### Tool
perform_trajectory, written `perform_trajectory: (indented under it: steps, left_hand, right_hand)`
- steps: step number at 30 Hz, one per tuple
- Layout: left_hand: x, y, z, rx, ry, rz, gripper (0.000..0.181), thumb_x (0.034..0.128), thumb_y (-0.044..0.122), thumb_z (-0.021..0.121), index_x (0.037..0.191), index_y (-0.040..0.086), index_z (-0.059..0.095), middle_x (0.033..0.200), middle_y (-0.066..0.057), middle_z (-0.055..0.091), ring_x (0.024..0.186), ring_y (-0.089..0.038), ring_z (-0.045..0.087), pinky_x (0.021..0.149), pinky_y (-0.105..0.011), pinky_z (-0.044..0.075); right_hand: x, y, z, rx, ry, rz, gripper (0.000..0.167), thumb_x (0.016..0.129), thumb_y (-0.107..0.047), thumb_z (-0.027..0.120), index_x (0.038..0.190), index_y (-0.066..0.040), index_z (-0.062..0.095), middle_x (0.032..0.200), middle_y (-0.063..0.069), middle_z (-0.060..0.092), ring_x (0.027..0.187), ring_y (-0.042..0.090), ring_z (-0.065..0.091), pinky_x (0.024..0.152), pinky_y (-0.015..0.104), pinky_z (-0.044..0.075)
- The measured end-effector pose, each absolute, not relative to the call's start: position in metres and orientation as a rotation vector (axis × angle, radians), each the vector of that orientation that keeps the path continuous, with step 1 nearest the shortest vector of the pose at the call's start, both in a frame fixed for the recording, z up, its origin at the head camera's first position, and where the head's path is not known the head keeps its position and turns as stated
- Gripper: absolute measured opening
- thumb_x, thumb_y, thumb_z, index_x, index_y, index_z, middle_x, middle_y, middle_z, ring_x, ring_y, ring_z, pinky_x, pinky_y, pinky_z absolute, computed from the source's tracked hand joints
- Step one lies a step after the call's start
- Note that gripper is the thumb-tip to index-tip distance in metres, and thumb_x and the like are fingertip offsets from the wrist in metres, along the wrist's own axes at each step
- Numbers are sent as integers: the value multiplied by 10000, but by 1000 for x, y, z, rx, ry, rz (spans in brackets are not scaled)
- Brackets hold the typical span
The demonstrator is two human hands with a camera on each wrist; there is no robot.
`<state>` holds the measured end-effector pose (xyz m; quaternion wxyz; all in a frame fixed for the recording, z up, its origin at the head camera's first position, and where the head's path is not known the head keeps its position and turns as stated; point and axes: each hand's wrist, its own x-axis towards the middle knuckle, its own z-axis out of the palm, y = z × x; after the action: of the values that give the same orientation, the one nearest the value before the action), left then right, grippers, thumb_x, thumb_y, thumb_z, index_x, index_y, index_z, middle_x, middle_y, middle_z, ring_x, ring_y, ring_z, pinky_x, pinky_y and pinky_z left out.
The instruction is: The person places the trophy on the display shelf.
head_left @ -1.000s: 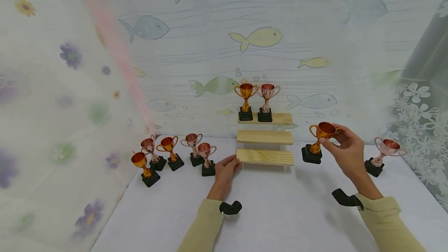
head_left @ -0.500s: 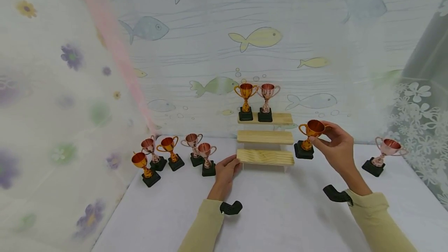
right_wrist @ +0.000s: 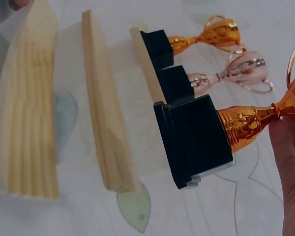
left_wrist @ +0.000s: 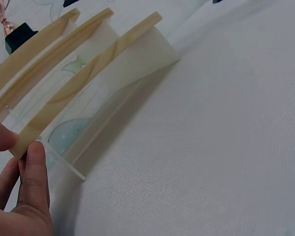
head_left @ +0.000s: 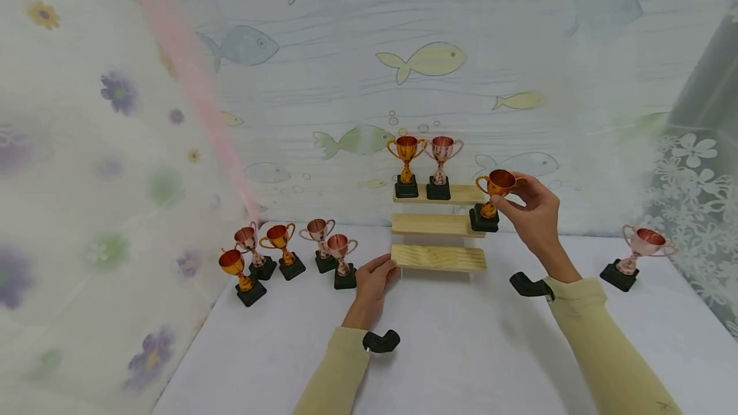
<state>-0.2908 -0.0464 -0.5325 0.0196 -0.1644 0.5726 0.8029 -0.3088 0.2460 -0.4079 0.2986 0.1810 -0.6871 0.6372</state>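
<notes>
My right hand [head_left: 533,216] pinches a gold trophy cup [head_left: 489,200] with a black base, held upright in the air by the right end of the three-step wooden display stand [head_left: 438,258]. In the right wrist view the held trophy's black base [right_wrist: 196,140] is near the top board. A gold trophy [head_left: 406,162] and a rose-gold trophy [head_left: 441,162] stand side by side on that top board. My left hand [head_left: 371,287] pinches the left end of the lowest board [left_wrist: 83,81] between thumb and fingers. Clear side supports hold up the boards.
Several gold and rose-gold trophies stand on the white table left of the stand, one rose-gold trophy [head_left: 343,255] close to my left hand. Another rose-gold trophy [head_left: 640,252] is at the far right. A fish-patterned curtain [head_left: 346,69] hangs behind the stand.
My right hand has moved left and upward with the gold trophy, from right of the stand to its top-right end. The left hand has kept its place on the lowest board.
</notes>
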Motion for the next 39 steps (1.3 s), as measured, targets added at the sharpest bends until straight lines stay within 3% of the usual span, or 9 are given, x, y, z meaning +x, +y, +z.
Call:
perform_trajectory:
  steps: [11, 21, 26, 32, 39]
  left_hand:
    - [-288, -48, -531, -505, 1774, 2497, 329, 929, 5, 685, 1250, -64, 668, 1156, -183, 704, 871, -122, 691, 878, -304, 602]
    - [-290, -48, -531, -506, 1765, 2505, 325, 928, 1, 687, 1245, -66, 668, 1154, -189, 697, 860, -125, 691, 817, -258, 606]
    - [-292, -45, -535, -482, 1745, 2523, 329, 920, -4, 698, 1241, -71, 669, 1128, -171, 707, 848, -121, 694, 830, -276, 609]
    - [-292, -44, -536, -484, 1749, 2522, 330, 920, -7, 689, 1242, -74, 670, 1134, -177, 712, 855, -120, 694, 856, -304, 609]
    - [-291, -47, -536, -480, 1745, 2530, 331, 915, -9, 693, 1239, -73, 674, 1135, -179, 713, 859, -120, 696, 822, -263, 608]
  right_hand:
    - [-342, 241, -393, 410, -1847, 1689, 396, 864, 69, 746, 1245, 65, 638, 1114, -74, 675, 1011, 72, 659, 839, 128, 558]
    - [-371, 239, -388, 327, -1902, 1691, 382, 881, -11, 767, 1241, 43, 650, 1081, -127, 662, 988, 37, 642, 914, 169, 526]
    - [-380, 240, -387, 314, -1886, 1756, 316, 887, 29, 736, 1175, 103, 630, 1025, -114, 667, 942, 43, 634, 835, 132, 529]
    - [-385, 239, -386, 299, -1898, 1793, 294, 893, -12, 748, 1165, 31, 645, 1026, -116, 664, 953, 38, 635, 794, 124, 540]
    - [-391, 237, -385, 306, -1894, 1804, 293, 889, -28, 759, 1155, 22, 647, 1025, -101, 661, 954, 50, 634, 781, 134, 546]
